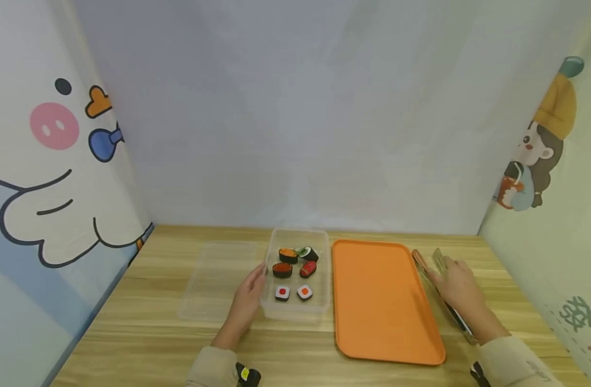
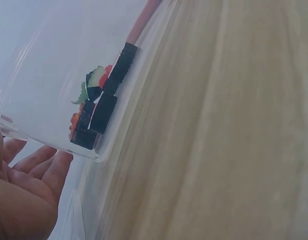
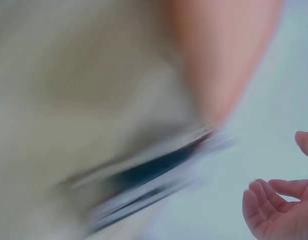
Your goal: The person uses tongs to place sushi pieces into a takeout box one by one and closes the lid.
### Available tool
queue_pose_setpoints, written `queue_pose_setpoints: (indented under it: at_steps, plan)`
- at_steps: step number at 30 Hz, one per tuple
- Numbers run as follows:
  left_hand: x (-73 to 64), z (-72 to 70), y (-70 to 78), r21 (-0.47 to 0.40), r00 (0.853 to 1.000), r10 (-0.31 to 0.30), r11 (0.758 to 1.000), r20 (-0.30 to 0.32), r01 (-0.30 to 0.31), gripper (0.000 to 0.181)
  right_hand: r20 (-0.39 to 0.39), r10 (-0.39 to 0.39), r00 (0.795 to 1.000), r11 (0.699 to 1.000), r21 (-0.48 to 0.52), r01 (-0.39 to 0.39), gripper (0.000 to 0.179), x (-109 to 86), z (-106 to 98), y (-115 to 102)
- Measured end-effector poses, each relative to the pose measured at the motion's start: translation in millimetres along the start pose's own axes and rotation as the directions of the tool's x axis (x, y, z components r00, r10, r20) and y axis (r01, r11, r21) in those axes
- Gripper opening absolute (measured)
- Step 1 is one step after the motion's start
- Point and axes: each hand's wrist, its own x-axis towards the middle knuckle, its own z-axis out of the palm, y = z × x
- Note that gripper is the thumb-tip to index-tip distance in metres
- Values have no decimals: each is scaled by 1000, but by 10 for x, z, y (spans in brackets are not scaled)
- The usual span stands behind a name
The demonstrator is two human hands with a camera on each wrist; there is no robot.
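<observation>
A clear plastic box [image 1: 296, 313] holds several sushi pieces: two orange-topped ones [image 1: 283, 270], a green-and-white one [image 1: 308, 253], a red-topped one [image 1: 308, 269], and two white rolls [image 1: 305, 292] with coloured centres. My left hand [image 1: 249, 295] is at the box's left side; in the left wrist view its fingers [image 2: 59, 172] lie extended by the wall. Over the tongs [image 1: 457, 320], right of the orange tray [image 1: 387, 301], hovers my right hand [image 1: 460, 287]. The right wrist view shows its fingers loosely bent, thumb apart, and the tongs blurred, apart from it.
A clear flat lid [image 1: 213, 279] lies on the wooden table [image 1: 145, 328] left of the box. Behind the table hangs a pale curtain [image 1: 295, 118], with printed cartoon panels at both sides. The tray stands close beside the box.
</observation>
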Motion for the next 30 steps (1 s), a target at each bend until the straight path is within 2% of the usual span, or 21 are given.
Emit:
queue_pose_setpoints:
  at_steps: [3, 6, 11, 15, 19, 23, 26, 30]
  plan:
    - [6, 5, 10, -6, 1000, 4, 1000, -3, -4, 46, -49, -95, 994, 991, 87, 99, 67, 50, -14, -544]
    - [8, 10, 18, -11, 1000, 7, 1000, -2, -7, 45, -70, -171, 983, 970, 161, 181, 61, 101, 31, -1152]
    - [2, -3, 41, 25, 1000, 5, 1000, -2, -5, 45, -73, -234, 969, 931, 271, 245, 56, 175, 256, -2083]
    - [-14, -156, 21, 8, 1000, 7, 1000, 16, -7, 48, -24, -272, 962, 889, 376, 261, 54, 203, 537, -2629]
    - [-7, -474, -6, 23, 1000, -12, 1000, 15, 11, 49, 37, -274, 961, 850, 478, 224, 54, 182, 836, -2994]
    - [17, -851, -34, 153, 999, -28, 988, -43, 35, 50, 100, -216, 971, 837, 531, 132, 59, 112, 1102, -3274]
    - [38, -1108, -84, 239, 995, -44, 969, -90, 64, 50, 149, -154, 977, 825, 564, 44, 62, 56, 1287, -3445]
    - [67, -1318, -149, 331, 989, -83, 936, -125, 120, 51, 184, -81, 980, 778, 626, -53, 65, 1, 1487, -3603]
